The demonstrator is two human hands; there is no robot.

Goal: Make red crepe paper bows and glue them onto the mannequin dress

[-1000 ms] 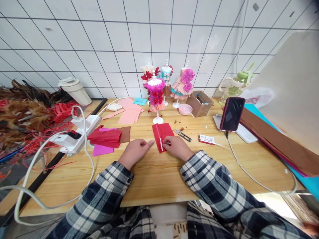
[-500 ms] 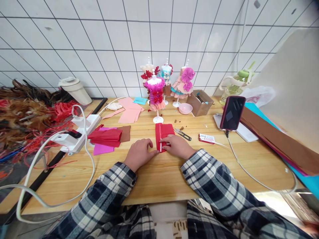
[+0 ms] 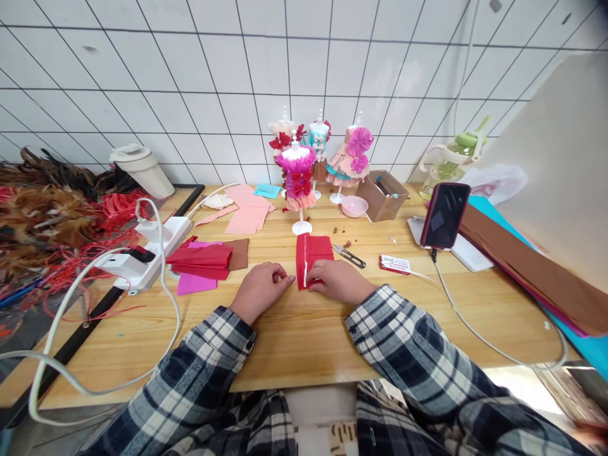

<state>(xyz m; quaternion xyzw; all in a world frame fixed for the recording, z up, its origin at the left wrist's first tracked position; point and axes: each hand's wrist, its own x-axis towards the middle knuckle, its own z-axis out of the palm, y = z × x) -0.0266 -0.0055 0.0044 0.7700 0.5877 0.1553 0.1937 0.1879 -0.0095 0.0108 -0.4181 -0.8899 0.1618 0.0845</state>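
Note:
A folded piece of red crepe paper [image 3: 313,250] lies on the wooden table [image 3: 294,329], with a thin white strip [image 3: 304,273] along its left part. My right hand [image 3: 338,281] rests on the paper's near edge, fingers curled and pinching it beside the strip. My left hand [image 3: 262,287] lies just left of the paper, fingers curled, fingertips at its left edge. Small snips [image 3: 350,256] lie to the right of the paper.
Mini mannequins in paper dresses [image 3: 298,177] stand behind the paper. Red and pink paper sheets [image 3: 202,263] and a white power strip [image 3: 147,250] lie left. A propped phone [image 3: 444,215], cardboard box [image 3: 382,196], pink bowl [image 3: 354,206] and long paper rolls [image 3: 527,263] sit right.
The red paper has been turned from a slant to straight and pulled slightly nearer. My left hand moved in to its left edge; my right hand stayed on it.

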